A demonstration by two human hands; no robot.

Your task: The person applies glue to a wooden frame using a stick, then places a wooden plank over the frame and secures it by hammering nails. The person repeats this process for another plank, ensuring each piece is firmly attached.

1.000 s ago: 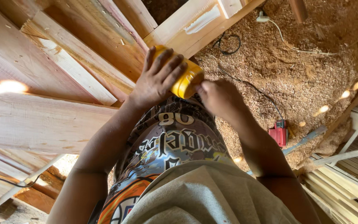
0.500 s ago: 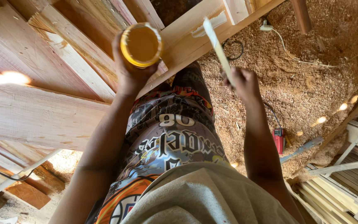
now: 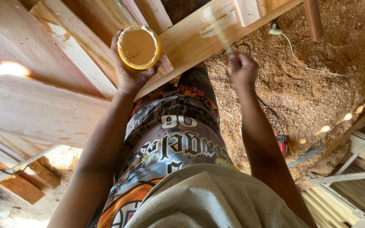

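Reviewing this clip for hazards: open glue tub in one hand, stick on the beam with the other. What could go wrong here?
1. The left hand holds the open yellow tub tipped toward the camera; its contents could spill onto the printed shorts.
2. The right hand smears with a thin stick on the wooden beam; drips may fall onto the sawdust.
3. A white cable lies in the sawdust: possible trip or snag.

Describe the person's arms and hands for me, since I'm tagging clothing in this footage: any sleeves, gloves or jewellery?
Both forearms are bare. The left hand and right hand wear no gloves, and no watch, ring or bracelet shows. No sleeve reaches the visible arms. The only clothing in view is a grey shirt and patterned shorts in orange, black and white.
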